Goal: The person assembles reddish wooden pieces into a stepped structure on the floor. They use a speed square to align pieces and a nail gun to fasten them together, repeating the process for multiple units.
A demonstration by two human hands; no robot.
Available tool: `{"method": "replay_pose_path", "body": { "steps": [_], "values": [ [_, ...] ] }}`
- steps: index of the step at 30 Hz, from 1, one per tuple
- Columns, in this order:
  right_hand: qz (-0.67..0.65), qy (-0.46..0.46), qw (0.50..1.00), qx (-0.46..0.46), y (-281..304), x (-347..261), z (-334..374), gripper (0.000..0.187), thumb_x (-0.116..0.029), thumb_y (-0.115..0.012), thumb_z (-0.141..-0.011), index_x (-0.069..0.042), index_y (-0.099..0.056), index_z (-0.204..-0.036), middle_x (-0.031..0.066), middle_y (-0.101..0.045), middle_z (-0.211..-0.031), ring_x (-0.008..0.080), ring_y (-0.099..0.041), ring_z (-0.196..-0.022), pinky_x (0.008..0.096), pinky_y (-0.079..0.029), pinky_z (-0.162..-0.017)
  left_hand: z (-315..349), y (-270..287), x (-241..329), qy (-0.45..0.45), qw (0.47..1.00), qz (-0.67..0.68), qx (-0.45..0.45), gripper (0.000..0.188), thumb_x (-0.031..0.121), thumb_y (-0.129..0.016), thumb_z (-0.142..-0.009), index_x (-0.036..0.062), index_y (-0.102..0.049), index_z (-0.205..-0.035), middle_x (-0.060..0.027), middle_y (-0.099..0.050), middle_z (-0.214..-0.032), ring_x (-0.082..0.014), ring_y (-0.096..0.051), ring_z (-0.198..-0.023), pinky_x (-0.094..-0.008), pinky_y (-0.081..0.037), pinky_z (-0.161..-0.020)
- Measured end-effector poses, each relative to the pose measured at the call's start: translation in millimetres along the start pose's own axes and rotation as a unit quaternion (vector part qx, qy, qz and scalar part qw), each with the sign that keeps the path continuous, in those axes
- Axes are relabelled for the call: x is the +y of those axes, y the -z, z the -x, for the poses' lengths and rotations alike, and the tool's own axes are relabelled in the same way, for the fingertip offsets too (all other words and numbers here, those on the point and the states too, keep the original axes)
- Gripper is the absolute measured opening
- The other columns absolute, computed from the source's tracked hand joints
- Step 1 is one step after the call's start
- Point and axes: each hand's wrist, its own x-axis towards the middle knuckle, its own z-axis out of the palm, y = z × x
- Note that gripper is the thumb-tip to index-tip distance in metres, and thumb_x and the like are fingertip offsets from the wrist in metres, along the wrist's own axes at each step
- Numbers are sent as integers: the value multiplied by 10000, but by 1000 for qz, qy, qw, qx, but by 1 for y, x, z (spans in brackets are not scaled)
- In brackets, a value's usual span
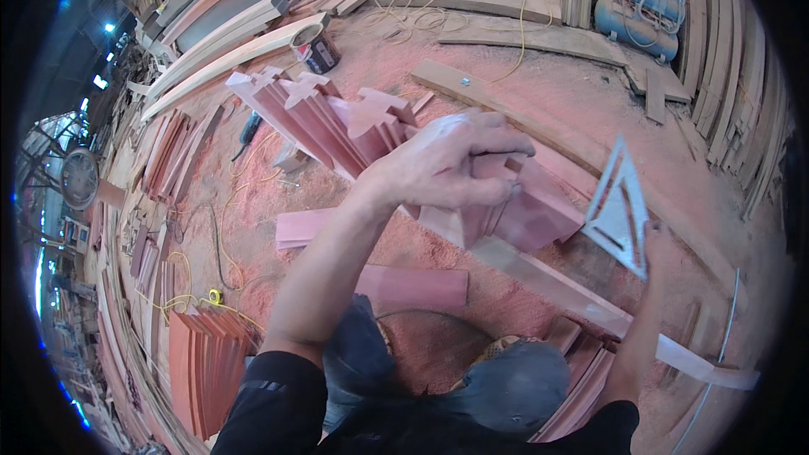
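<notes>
My left hand reaches across the middle, its fingers curled over the end of a pinkish-red wood piece. Beside it, to the left, stands a row of profiled pink wood pieces with shaped ends. Out to the right, my right hand is closed on the edge of a silvery triangular set square, which has slots cut through it. The set square is tilted up, close to the right end of the wood piece. Under the wood runs a pale wooden beam.
Flat pink boards lie on the sawdust-covered floor before me. A stack of reddish slats and a yellow tape measure are at left. Farther off are a bucket, a blue air compressor and a long plank.
</notes>
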Motion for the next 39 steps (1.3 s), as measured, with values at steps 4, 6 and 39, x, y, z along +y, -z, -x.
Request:
{"method": "replay_pose_path", "body": {
  "steps": [4, 6, 39],
  "values": [
    [60, 31, 997, 37, 90, -11, 30, 371, -335, -750, -1021, 13, -808, -1134, 236, -799, -958, 344, -783, -900, 473, -589, -838, -2, -1, -2, -12, 1000, -7, 9, 499, 249, -839, -893, -3, -742, -1313, -155, -749, -1131, -329, -716, -1089, -429, -539, -989],
    [65, -6, 998, 13, 141, -11, 54, 389, -329, -790, -988, 44, -791, -1099, 224, -774, -892, 324, -759, -855, 468, -575, -828, -3, -1, -2, -8, 1000, -1, 1, 506, 252, -818, -880, -10, -738, -1306, -154, -754, -1150, -325, -714, -1092, -425, -539, -997],
    [-71, 149, 959, -232, 71, -48, 188, 241, -124, -941, -843, -11, -849, -1036, 65, -806, -877, 146, -729, -823, 346, -575, -766, -9, 8, 17, 20, 996, -78, -39, 478, 289, -759, -851, 3, -748, -1233, -208, -745, -1108, -390, -719, -1059, -458, -565, -940]
  ]
}}
